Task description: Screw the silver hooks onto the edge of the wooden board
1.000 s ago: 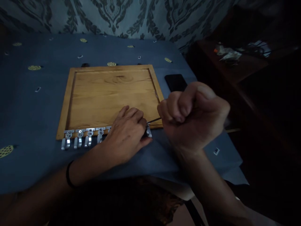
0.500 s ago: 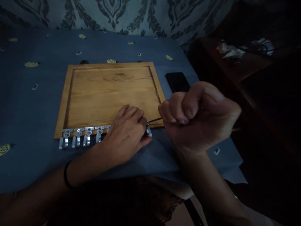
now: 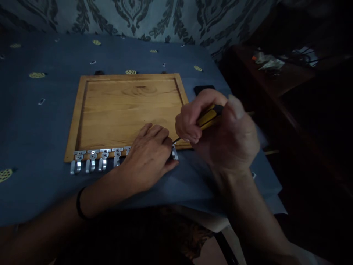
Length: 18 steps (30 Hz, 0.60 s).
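Note:
A wooden board (image 3: 124, 106) with a raised frame lies flat on the cloth. Silver double hooks (image 3: 104, 158) run along its near edge, several of them to the left of my left hand (image 3: 149, 160). That hand is closed over the near edge, its fingers and thumb around the hook (image 3: 174, 153) at the right end, mostly hidden. My right hand (image 3: 231, 141) grips a yellow and black screwdriver (image 3: 208, 118). The screwdriver's thin shaft slants down left, its tip beside my left fingers at that right-hand hook.
A blue patterned tablecloth (image 3: 55, 121) covers the table. A black phone-like object (image 3: 202, 88) lies beyond my right hand, partly hidden. To the right is a dark wooden surface (image 3: 292, 79) with a crumpled plastic bag (image 3: 271, 62). A patterned curtain hangs behind.
My right hand has turned and shifted left, its fingers loosening so the screwdriver's handle now shows. My left hand and the board stay in place.

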Tool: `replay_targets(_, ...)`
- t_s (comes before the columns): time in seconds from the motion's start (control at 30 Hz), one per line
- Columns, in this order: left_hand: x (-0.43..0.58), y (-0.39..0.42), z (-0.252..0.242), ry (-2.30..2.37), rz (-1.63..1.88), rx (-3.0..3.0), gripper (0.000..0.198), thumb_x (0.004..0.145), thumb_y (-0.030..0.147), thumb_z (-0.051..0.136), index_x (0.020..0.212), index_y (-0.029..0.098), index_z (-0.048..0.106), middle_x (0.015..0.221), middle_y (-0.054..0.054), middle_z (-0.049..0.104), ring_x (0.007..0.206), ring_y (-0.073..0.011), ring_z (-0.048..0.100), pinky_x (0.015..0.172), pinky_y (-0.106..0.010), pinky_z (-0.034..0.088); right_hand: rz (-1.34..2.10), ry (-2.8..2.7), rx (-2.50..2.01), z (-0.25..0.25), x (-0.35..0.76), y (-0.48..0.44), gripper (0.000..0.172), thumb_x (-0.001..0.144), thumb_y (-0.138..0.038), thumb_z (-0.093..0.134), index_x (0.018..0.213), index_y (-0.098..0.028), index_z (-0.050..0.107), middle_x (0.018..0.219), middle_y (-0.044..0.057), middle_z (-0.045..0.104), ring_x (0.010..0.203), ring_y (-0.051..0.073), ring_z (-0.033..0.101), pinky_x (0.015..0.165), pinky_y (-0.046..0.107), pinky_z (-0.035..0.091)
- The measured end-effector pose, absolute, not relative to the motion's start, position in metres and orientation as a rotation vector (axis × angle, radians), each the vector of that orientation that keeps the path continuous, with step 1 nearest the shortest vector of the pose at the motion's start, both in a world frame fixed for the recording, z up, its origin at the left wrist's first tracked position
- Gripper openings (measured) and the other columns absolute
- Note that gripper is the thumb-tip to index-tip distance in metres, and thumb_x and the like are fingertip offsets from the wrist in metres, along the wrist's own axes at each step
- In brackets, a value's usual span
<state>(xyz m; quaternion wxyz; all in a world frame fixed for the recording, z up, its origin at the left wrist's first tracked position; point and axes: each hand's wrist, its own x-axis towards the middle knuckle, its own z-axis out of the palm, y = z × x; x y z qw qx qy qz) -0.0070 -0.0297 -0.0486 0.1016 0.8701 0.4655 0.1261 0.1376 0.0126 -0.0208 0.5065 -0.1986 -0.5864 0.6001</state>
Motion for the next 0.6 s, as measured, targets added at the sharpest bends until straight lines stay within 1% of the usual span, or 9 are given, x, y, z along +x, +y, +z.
replay_targets(0.07,-0.007,-0.030,-0.049,1.375,0.386,2.586,0.030,0.089,0.038,0.076,0.100,0.010,0.074,0.111,-0.013,0.071,0.116,-0.0311,0.058,0.111,-0.049,0.043,1.530,-1.450,-0.431,-0.022,0.142,0.018,0.027,0.091,-0.046,0.063,0.081,-0.024,0.073,0.058,-0.002,0.048,0.050,0.015,0.038,0.050,0.033,0.032)
replay_targets(0.1,-0.007,-0.030,-0.050,1.376,0.393,2.596,0.030,0.088,0.039,0.076,0.100,0.011,0.074,0.111,-0.013,0.072,0.116,-0.0309,0.059,0.111,-0.049,0.043,1.554,-1.456,-0.404,-0.023,0.144,0.021,0.027,0.091,-0.047,0.062,0.081,-0.024,0.074,0.060,-0.001,0.049,0.052,0.015,0.040,0.051,0.032,0.034)
replay_targets(0.17,-0.008,-0.030,-0.050,1.380,0.404,2.613,0.031,0.089,0.039,0.075,0.100,0.011,0.074,0.112,-0.013,0.072,0.114,-0.0306,0.060,0.111,-0.050,0.044,1.569,-1.486,-0.365,-0.022,0.147,0.025,0.031,0.091,-0.046,0.062,0.073,-0.023,0.072,0.063,0.000,0.051,0.058,0.016,0.046,0.054,0.031,0.040)
replay_targets(0.27,-0.007,-0.030,-0.052,1.371,0.425,2.625,0.034,0.090,0.039,0.074,0.106,0.009,0.074,0.114,-0.014,0.071,0.114,-0.0309,0.061,0.111,-0.050,0.044,1.578,-1.604,-0.357,-0.018,0.150,0.032,0.038,0.093,-0.041,0.057,0.063,-0.020,0.067,0.075,0.003,0.060,0.072,0.016,0.057,0.068,0.031,0.050)
replay_targets(0.3,-0.007,-0.030,-0.052,1.364,0.430,2.629,0.036,0.090,0.038,0.074,0.109,0.008,0.073,0.114,-0.015,0.071,0.114,-0.0311,0.061,0.112,-0.050,0.044,1.600,-1.641,-0.343,-0.017,0.150,0.034,0.038,0.092,-0.038,0.057,0.060,-0.020,0.066,0.079,0.003,0.062,0.074,0.015,0.058,0.071,0.031,0.051)
replay_targets(0.33,-0.007,-0.030,-0.052,1.360,0.428,2.632,0.037,0.090,0.038,0.074,0.111,0.008,0.073,0.114,-0.015,0.071,0.114,-0.0314,0.061,0.112,-0.050,0.044,1.645,-1.672,-0.318,-0.015,0.150,0.037,0.037,0.091,-0.036,0.058,0.058,-0.019,0.064,0.081,0.002,0.064,0.073,0.013,0.059,0.071,0.030,0.052)
replay_targets(0.4,-0.007,-0.030,-0.052,1.356,0.411,2.631,0.036,0.089,0.036,0.074,0.109,0.007,0.074,0.113,-0.016,0.071,0.113,-0.0319,0.062,0.110,-0.049,0.045,1.762,-1.674,-0.246,-0.012,0.149,0.041,0.036,0.086,-0.036,0.061,0.055,-0.018,0.060,0.076,0.001,0.064,0.062,0.010,0.058,0.060,0.026,0.050)
replay_targets(0.5,-0.007,-0.029,-0.052,1.354,0.399,2.609,0.033,0.090,0.037,0.074,0.104,0.007,0.075,0.111,-0.016,0.071,0.112,-0.0323,0.062,0.108,-0.048,0.047,1.887,-1.628,-0.235,-0.008,0.146,0.044,0.027,0.085,-0.032,0.058,0.062,-0.018,0.061,0.058,-0.002,0.061,0.041,0.008,0.046,0.041,0.022,0.038)
replay_targets(0.6,-0.008,-0.029,-0.051,1.343,0.404,2.591,0.032,0.090,0.037,0.073,0.102,0.007,0.074,0.108,-0.015,0.070,0.112,-0.0321,0.061,0.109,-0.048,0.046,1.880,-1.628,-0.293,-0.006,0.143,0.041,0.018,0.083,-0.024,0.052,0.072,-0.019,0.066,0.043,-0.006,0.050,0.031,0.006,0.034,0.035,0.020,0.027)
